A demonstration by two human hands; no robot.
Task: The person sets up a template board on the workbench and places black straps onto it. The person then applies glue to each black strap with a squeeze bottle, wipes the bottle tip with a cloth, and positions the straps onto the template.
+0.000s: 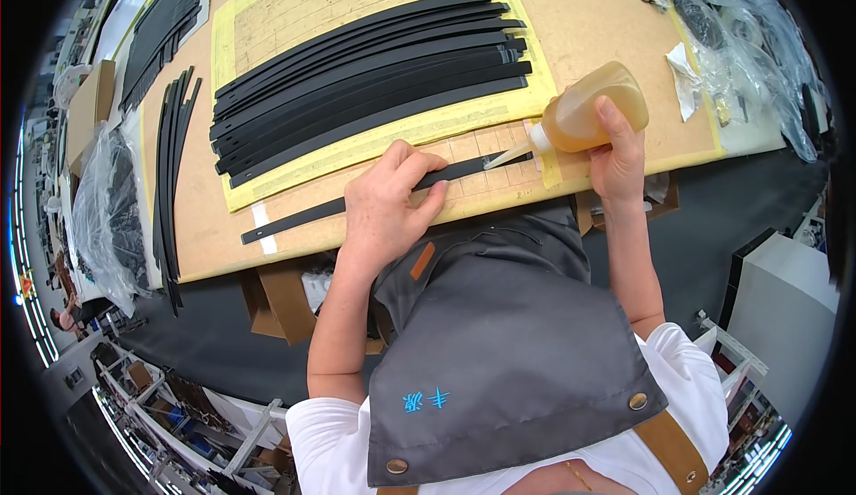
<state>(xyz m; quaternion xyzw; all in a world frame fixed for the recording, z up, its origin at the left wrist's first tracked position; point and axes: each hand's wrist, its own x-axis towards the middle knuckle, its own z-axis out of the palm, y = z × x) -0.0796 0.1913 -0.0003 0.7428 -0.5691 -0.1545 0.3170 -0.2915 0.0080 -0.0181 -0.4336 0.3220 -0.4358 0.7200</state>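
Long flat black strip (303, 218): lies aslant on the tan tabletop (615, 13) near its front edge, from left of centre up to the upper right of centre; one end crosses a white patch (260, 218), the other reaches a spot with ruled lines.
Left hand (388, 196): thumb and forefinger close on the strip, one at each long edge, the palm over its middle part.
Right hand (617, 152): fingers wrapped round a translucent plastic bottle (571, 120) of amber liquid, gripping it tilted.
Bottle tip: a long pale nozzle (510, 155) on a white collar, pointing down-left at the strip near its right end; whether it touches cannot be told.
Stack of black strips (374, 71): side by side on a yellow-bordered board (267, 4), upper centre of the frame, just behind the strip in hand.
Narrow black strips (169, 183): a loose bundle, left of the frame, running over the table edge.
Clear plastic wrapping (749, 58): crumpled, upper right.
White scrap (684, 80): near the wrapping.
Dark grey apron (508, 343): lower centre, over a white shirt (330, 441), with metal studs and a brown strap (669, 450).
Writing: blue characters (426, 400) on the apron, seemingly 丰 and 源.
Small orange-brown tag (423, 261): on the apron, plain as far as can be seen.
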